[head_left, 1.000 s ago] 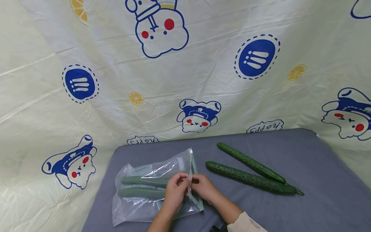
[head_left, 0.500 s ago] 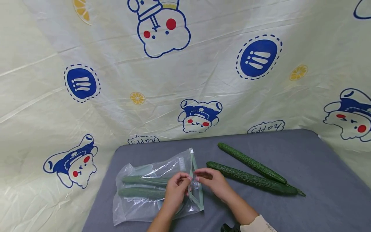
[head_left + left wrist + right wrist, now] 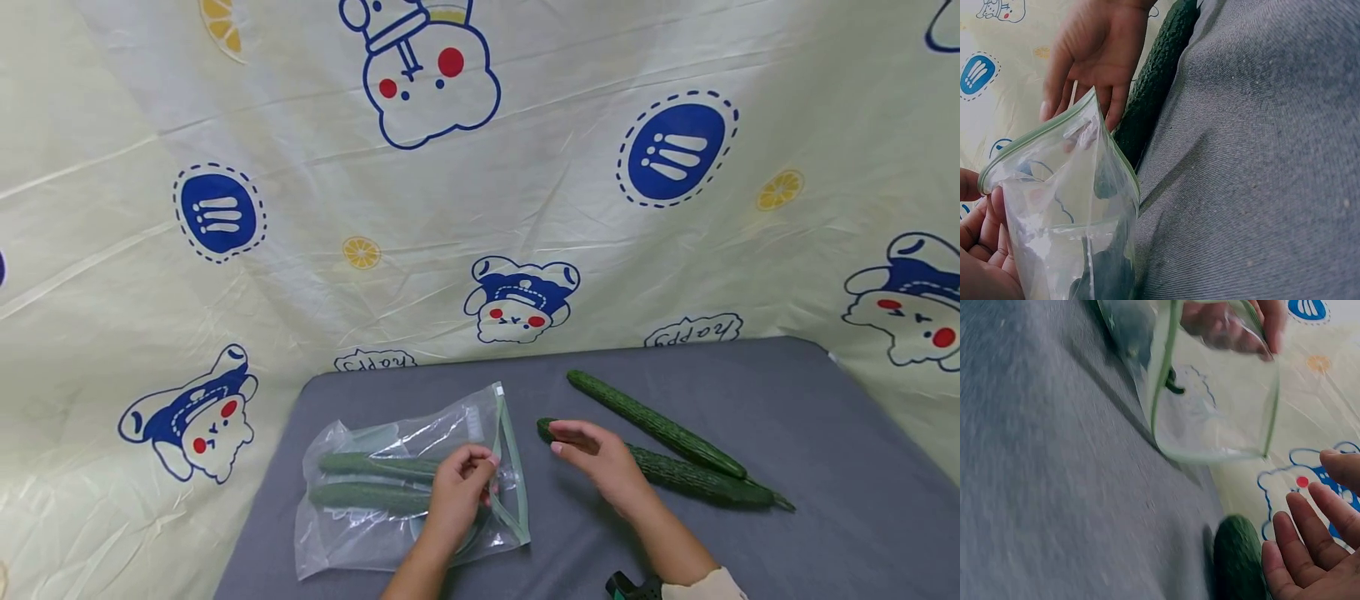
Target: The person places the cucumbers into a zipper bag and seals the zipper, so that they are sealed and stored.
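Note bag [image 3: 375, 533] lying on left half of bench [image 3: 847, 500], bottom end toward left edge, mouth facing right edge. Can see bagged cucumbers [image 3: 371, 497], two, side by side through the film, roughly parallel to far edge. Find left hand [image 3: 459, 487] pinching green rim [image 3: 518, 475] between thumb and finger, about mid-mouth; see mouth gaping in both wrist views. Find right hand [image 3: 603, 460] just right of mouth, fingers parted and loosely bent, gripping nothing, at or over blunt end of near cucumber [image 3: 701, 483]. Cannot tell whether touching; looks just beside it in right wrist view. Log near cucumber as lying right of bag, blunt end toward mouth, stem toward right edge; record long axis as slanting gently, stem end farther from far edge. Note far cucumber [image 3: 654, 418] beyond it, closer to far edge, slanting more steeply the same way, with stem ends meeting or nearly so. Judge key relation thus: near cucumber running away rightward from right hand, bag mouth on opposite side, to the left. Rate right hand nearer to both, with left hand busy at rim. See patterned drape [image 3: 555, 179] behind far edge.
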The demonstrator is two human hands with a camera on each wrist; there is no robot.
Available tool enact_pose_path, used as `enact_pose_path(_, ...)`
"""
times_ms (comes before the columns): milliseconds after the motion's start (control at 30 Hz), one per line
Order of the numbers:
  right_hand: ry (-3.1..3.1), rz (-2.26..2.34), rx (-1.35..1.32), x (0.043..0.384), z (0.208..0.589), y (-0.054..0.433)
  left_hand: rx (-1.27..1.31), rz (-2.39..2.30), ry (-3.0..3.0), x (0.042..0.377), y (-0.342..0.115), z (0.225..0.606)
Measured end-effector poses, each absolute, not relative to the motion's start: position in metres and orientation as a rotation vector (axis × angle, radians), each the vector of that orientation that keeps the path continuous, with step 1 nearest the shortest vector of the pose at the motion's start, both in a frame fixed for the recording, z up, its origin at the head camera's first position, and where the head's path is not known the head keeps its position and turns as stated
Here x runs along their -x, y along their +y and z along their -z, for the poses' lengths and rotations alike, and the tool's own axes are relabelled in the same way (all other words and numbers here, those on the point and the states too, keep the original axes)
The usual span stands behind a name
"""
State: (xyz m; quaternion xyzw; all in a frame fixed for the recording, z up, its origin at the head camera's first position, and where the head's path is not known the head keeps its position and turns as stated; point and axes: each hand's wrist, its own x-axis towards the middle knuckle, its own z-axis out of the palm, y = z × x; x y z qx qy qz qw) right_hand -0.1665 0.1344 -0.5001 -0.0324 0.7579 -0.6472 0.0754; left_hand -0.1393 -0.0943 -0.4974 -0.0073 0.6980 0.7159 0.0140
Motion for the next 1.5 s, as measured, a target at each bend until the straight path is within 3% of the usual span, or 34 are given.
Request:
enact_pose_path(633,2.549,1.733,-0.062,0.153,0.495,0.199,0.033,-2.223,2.173,0.140,-0.096,0.497)
enact_pose_path(1500,2.802,1.113,-0.014,0.147,0.501,0.258,0.037,-2.214,2.168,0.140,-0.096,0.498)
